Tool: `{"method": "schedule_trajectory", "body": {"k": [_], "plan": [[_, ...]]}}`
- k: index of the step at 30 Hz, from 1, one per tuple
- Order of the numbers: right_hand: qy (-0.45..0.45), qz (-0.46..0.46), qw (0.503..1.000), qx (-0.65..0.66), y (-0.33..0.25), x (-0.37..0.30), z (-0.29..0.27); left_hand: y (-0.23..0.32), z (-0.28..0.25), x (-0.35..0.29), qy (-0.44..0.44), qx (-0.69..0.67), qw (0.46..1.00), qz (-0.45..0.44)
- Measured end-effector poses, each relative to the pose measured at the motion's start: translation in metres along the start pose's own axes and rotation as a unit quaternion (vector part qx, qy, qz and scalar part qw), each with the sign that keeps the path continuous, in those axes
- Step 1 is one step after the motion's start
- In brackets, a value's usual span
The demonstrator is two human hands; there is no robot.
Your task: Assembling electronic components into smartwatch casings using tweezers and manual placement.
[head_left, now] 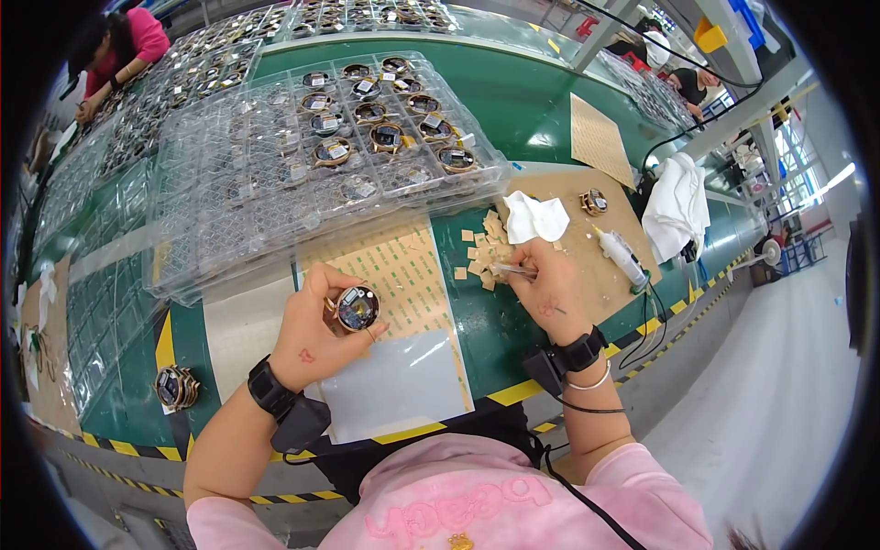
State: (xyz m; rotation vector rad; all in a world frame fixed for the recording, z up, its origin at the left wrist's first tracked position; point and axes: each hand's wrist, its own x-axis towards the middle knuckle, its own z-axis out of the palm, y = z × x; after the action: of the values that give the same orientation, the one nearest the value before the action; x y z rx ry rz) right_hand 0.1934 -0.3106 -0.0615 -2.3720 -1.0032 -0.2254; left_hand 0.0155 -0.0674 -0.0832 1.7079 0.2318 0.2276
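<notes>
Left of the left hand, a stack of round gold-rimmed cases sits on the green tabletop; that hand is clamped on a round, black-faced, gold-rimmed device; small tan squares lie just left of the right hand, pinched on a slim silvery tool; to its right is a white plastic bottle

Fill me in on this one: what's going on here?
At a green bench, the person's left hand holds up a round, gold-rimmed device, its inner parts showing. The right hand grips a slim tool, possibly tweezers, beside small tan squares lying loose. Beyond the hands, a clear compartmented tray carries more round devices.
</notes>
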Motion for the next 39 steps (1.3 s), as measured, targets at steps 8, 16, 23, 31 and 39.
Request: {"method": "schedule_trajectory", "body": {"k": [8, 16, 23, 31, 39], "plan": [[0.026, 0.063, 0.995, 0.074, -0.005, -0.003, -0.009, -0.007, 0.001, -0.001, 0.008, 0.048, 0.997, 0.063], [-0.033, 0.009, 0.910, 0.414, -0.034, 0.009, -0.011, -0.006, 0.003, 0.003, 0.022, 0.044, 0.994, 0.101], [-0.198, -0.079, 0.838, 0.502, -0.071, 0.022, 0.026, -0.001, 0.001, 0.002, 0.012, -0.023, 0.998, 0.064], [-0.212, 0.036, 0.812, 0.543, -0.087, 0.011, 0.040, -0.001, 0.002, 0.004, 0.010, -0.001, 0.998, 0.058], [-0.206, 0.038, 0.821, 0.532, -0.086, 0.008, 0.047, -0.002, 0.006, 0.003, 0.011, -0.042, 0.998, 0.044]]}}
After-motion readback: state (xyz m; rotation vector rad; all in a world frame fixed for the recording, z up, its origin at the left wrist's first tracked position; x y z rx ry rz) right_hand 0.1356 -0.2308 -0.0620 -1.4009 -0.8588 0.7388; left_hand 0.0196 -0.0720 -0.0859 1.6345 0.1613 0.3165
